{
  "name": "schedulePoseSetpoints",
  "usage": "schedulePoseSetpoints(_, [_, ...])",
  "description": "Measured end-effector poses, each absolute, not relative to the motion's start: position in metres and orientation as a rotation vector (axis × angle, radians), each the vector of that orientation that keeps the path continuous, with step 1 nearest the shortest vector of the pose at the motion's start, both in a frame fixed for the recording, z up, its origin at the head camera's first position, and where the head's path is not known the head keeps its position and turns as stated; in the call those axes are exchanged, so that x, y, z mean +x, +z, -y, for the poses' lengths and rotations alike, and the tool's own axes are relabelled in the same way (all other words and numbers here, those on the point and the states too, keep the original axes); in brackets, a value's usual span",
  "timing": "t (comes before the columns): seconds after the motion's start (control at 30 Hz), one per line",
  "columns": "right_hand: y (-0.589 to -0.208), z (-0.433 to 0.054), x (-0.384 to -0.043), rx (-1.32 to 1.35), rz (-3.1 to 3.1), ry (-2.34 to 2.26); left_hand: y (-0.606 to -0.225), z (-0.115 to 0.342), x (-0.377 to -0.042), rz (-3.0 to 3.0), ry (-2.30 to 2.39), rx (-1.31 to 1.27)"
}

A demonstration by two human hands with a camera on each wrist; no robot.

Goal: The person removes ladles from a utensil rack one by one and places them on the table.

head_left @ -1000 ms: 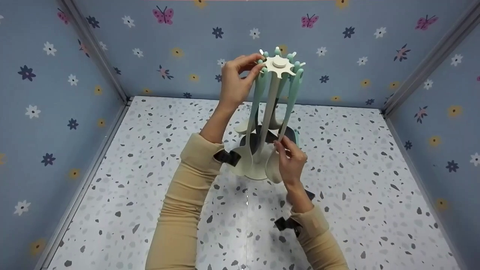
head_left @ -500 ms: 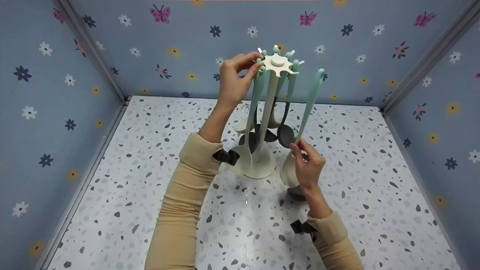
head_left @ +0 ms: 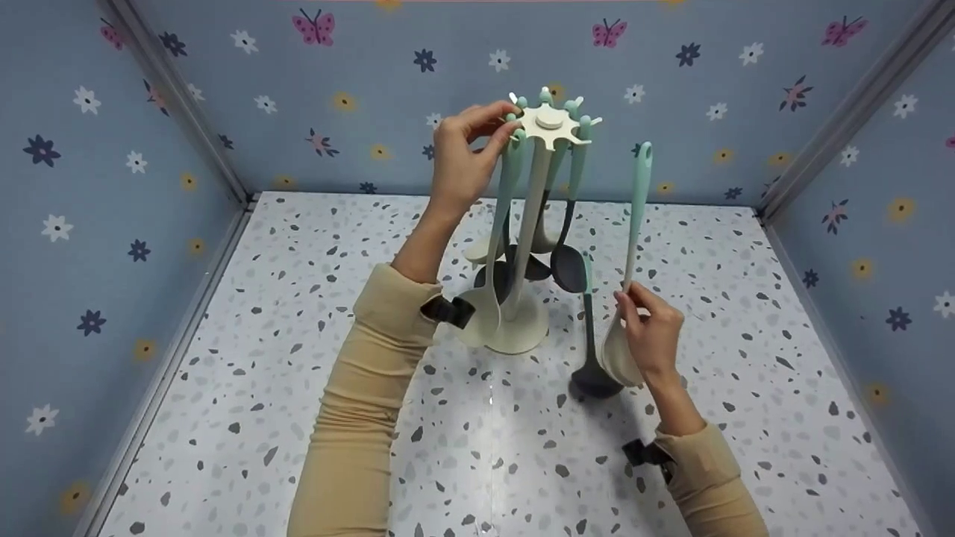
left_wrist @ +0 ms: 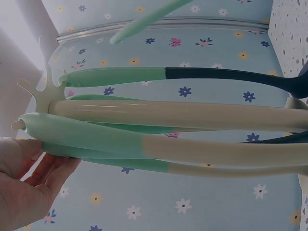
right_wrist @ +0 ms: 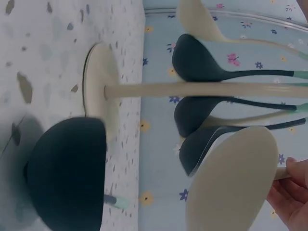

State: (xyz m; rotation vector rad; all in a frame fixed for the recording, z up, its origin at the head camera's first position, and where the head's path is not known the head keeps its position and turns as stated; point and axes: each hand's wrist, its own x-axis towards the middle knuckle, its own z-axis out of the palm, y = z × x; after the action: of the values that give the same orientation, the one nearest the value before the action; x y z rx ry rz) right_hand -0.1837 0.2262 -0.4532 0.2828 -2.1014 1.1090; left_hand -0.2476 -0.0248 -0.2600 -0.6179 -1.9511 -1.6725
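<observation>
A cream utensil stand [head_left: 536, 198] with a pronged top stands upright, with several mint-handled utensils hanging round its pole. My left hand [head_left: 464, 168] pinches a prong at the stand's top left, its fingers against a hanging mint handle [left_wrist: 86, 139] in the left wrist view. To the right of the stand, my right hand [head_left: 655, 335] grips the lower shaft of a cream spoon [head_left: 641, 190], which is upright and off the stand. Its broad oval head [right_wrist: 236, 183] shows in the right wrist view. A dark ladle [head_left: 595, 379] lies on the table between stand and spoon.
The speckled white table [head_left: 336, 418] is enclosed by blue flower-patterned panels [head_left: 373, 67] at the back and sides. A dark spoon [head_left: 569, 268] hangs on the stand's right side, and a cream-headed utensil [head_left: 477, 317] hangs at its front left.
The cream spoon has come off the stand and moved right with my right hand, bringing the dark ladle on the table into view. My left hand stays at the stand's top.
</observation>
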Motion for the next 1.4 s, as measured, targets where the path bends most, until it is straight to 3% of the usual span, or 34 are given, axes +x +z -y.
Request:
schedulePoseSetpoints(0.27, [-0.459,-0.248,-0.185,0.151,2.295,1.073,-0.274,0.026,-0.269,1.909,-1.685,-0.647])
schedulePoseSetpoints(1.4, [-0.507,-0.300,-0.207,-0.245,2.898,0.926,-0.276,0.026,-0.268,1.930,-1.702,-0.648])
